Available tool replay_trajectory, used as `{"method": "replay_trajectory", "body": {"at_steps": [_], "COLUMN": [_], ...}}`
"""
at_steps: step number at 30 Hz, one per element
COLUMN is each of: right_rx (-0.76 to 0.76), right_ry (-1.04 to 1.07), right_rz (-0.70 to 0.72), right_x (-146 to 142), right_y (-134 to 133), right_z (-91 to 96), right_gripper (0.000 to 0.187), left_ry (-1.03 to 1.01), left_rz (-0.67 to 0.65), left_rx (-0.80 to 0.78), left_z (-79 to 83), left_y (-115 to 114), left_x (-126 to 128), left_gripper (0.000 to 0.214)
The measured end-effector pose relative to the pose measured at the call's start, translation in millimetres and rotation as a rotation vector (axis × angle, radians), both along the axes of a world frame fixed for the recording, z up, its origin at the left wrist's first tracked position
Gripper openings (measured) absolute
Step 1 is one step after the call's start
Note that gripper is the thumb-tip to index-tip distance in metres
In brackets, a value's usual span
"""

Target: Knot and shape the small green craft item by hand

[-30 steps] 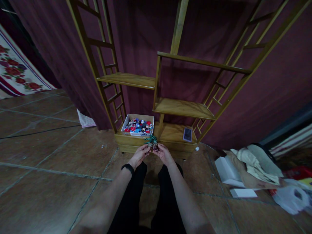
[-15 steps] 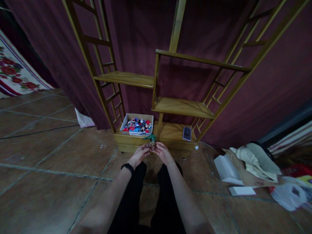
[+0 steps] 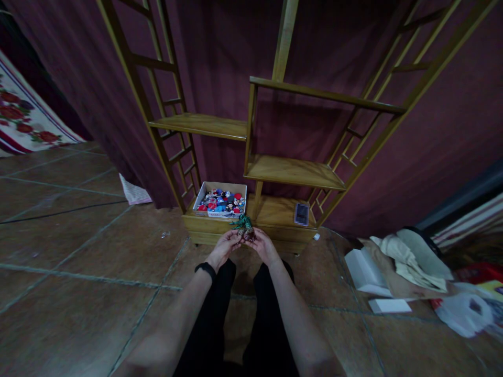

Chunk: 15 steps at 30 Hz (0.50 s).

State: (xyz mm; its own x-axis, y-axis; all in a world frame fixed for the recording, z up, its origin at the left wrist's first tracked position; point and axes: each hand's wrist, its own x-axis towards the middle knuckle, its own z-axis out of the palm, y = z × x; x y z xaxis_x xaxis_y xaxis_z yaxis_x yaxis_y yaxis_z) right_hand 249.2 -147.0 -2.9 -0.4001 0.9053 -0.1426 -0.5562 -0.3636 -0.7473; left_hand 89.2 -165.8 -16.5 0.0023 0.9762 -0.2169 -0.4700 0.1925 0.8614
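Note:
Between my fingertips is a small ornament (image 3: pixel 244 226) with a dark green upper part and a brownish, shiny lower part; its exact kind is too small to make out. My left hand (image 3: pixel 225 248) pinches its left side, and my right hand (image 3: pixel 263 245) grips the right side. Both hands hold it just in front of the low wooden cabinet. Right behind the ornament, an open cardboard box (image 3: pixel 201 200) full of small red, blue and white figures sits on the cabinet top.
A wooden display shelf (image 3: pixel 296 172) with stepped boards rises ahead against a dark red curtain. On its lower right lies a dark patterned card or pack (image 3: pixel 301 214). White boxes (image 3: pixel 367 272), cloth and plastic bags (image 3: pixel 466 314) cover the floor at right.
The ornament has turned slightly between my fingers, its brown lower part now facing differently. Both hands keep hold of it in nearly the same place.

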Motion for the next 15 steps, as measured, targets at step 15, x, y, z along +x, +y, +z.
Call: {"method": "replay_trajectory", "body": {"at_steps": [15], "right_rx": [-0.006], "right_ry": [-0.17], "right_rz": [-0.109], "right_x": [-6.6], "right_y": [1.3], "right_z": [-10.4], "right_gripper": [0.043], "left_ry": [0.201], "left_rz": [0.233], "left_rx": [0.093], "left_z": [3.4], "left_y": [-0.2], "left_x": [8.0], "left_gripper": [0.042]}}
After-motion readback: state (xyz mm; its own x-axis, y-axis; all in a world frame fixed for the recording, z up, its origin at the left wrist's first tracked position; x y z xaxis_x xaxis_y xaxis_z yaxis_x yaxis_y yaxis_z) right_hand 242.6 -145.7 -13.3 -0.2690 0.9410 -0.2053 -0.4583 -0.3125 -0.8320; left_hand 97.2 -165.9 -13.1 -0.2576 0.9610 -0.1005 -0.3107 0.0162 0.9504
